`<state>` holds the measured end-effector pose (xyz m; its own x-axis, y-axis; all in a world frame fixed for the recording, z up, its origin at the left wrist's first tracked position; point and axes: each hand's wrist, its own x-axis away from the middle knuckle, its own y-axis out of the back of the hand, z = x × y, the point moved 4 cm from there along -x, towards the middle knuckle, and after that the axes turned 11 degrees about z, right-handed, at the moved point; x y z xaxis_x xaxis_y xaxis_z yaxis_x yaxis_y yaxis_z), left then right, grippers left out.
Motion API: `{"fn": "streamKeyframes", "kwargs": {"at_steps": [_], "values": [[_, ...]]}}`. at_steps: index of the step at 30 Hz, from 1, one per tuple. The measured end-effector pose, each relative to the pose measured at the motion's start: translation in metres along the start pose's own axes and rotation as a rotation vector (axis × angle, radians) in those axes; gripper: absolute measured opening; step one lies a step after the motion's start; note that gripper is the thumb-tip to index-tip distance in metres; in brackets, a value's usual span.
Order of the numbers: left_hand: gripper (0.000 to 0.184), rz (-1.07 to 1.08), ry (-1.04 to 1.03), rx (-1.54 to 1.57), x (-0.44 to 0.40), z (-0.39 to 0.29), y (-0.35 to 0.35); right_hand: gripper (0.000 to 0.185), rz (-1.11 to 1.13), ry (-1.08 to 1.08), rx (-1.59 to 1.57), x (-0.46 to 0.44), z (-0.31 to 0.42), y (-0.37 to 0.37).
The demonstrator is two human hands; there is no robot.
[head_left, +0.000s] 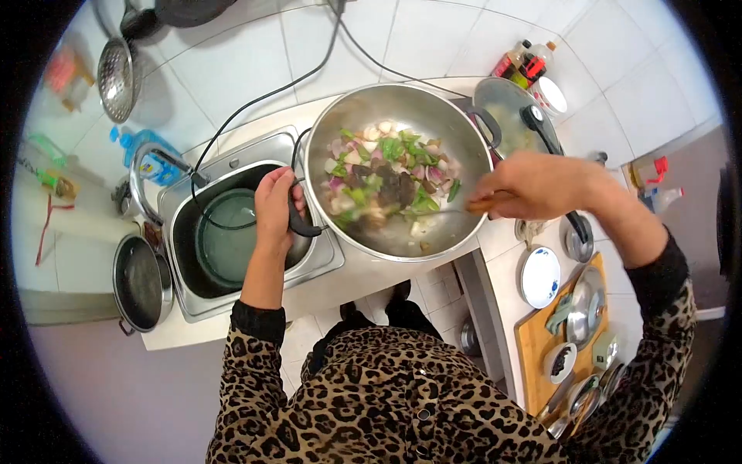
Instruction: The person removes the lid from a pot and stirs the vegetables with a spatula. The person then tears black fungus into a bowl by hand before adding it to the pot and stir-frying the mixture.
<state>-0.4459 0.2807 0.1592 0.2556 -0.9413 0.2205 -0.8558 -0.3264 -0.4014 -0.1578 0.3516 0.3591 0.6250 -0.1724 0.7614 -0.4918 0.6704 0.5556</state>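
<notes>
A large steel wok [456, 228] holds chopped green pepper, onion pieces and some dark food [394, 185]. My left hand [274, 209] is closed round the wok's black handle [297, 219], at the wok's left side. At its right rim, my right hand [533, 185] grips the wooden handle of a spatula [483, 206]. The spatula's thin metal shaft reaches left into the food, where its blade is blurred and partly hidden.
Left of the wok is a sink [182, 259] with a faucet [139, 174]; a pot [141, 282] stands beyond. A glass lid [498, 100] and bottles [514, 60] are at back right. The right counter has a white plate [540, 277] and a wooden board [530, 348] bearing bowls.
</notes>
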Motion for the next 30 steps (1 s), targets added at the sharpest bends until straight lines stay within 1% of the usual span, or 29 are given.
{"fn": "streamKeyframes", "kwargs": {"at_steps": [1,2,4,5,6,8,9,11,12,14,15,16,18,19,21,22,24,26,28,30], "values": [[0.026,0.007,0.002,0.005,-0.002,0.000,0.000,0.028,-0.189,0.028,-0.072,-0.003,-0.005,-0.003],[0.026,0.025,0.001,-0.008,-0.001,0.002,-0.002,0.028,-0.207,0.022,-0.083,-0.003,-0.011,-0.009],[0.027,-0.012,0.008,-0.045,0.003,-0.003,-0.005,0.028,-0.256,-0.111,-0.267,0.001,-0.035,-0.013],[0.027,-0.010,0.015,-0.056,0.004,-0.004,-0.007,0.028,-0.257,-0.104,-0.300,0.010,-0.046,-0.016],[0.027,-0.004,0.020,-0.068,0.004,-0.003,-0.007,0.030,-0.172,-0.184,-0.406,0.023,-0.053,-0.018],[0.028,0.004,0.004,-0.066,0.002,-0.003,-0.005,0.028,-0.151,-0.365,-0.459,0.057,-0.033,-0.008],[0.028,0.006,0.003,-0.042,0.003,-0.002,-0.004,0.028,-0.160,-0.365,-0.457,0.064,-0.031,-0.010],[0.027,0.003,-0.001,-0.042,0.001,-0.003,-0.004,0.024,-0.160,-0.104,-0.071,0.077,-0.026,-0.009],[0.027,-0.002,-0.003,-0.036,0.001,-0.002,-0.003,0.024,-0.162,-0.098,-0.069,0.078,-0.017,-0.004],[0.026,0.009,-0.022,-0.013,0.001,-0.002,-0.002,0.020,0.012,-0.216,0.114,0.068,0.002,0.003],[0.022,0.002,-0.010,0.000,0.003,-0.003,-0.005,0.021,0.101,-0.359,0.236,0.057,0.004,0.006],[0.018,0.001,-0.004,0.018,0.004,-0.003,-0.006,0.021,0.096,-0.362,0.240,0.051,0.001,0.004],[0.017,0.002,-0.011,0.020,0.003,0.000,-0.006,0.020,-0.179,-0.419,0.326,0.036,-0.013,0.010],[0.018,0.007,-0.015,0.016,0.003,0.000,-0.005,0.020,-0.181,-0.420,0.328,0.024,-0.021,0.003],[0.019,0.014,-0.022,0.009,0.002,-0.001,-0.004,0.009,-0.481,-0.383,0.524,0.004,-0.032,-0.003],[0.021,0.003,-0.009,0.010,0.002,-0.001,-0.004,0.009,-0.473,-0.366,0.598,-0.005,-0.027,-0.006],[0.023,-0.006,0.005,0.003,0.003,0.000,-0.005,0.013,-0.546,-0.360,0.652,-0.001,-0.001,-0.015],[0.022,0.014,-0.034,-0.007,0.004,-0.002,-0.004,0.014,-0.526,-0.356,0.653,0.024,0.011,-0.020],[0.020,0.019,-0.029,-0.003,0.002,0.001,0.000,0.016,-0.507,-0.357,0.665,0.053,0.017,-0.014],[0.019,0.016,-0.026,0.010,0.003,0.000,-0.003,0.015,-0.303,-0.457,0.514,0.070,0.011,-0.008]]}}
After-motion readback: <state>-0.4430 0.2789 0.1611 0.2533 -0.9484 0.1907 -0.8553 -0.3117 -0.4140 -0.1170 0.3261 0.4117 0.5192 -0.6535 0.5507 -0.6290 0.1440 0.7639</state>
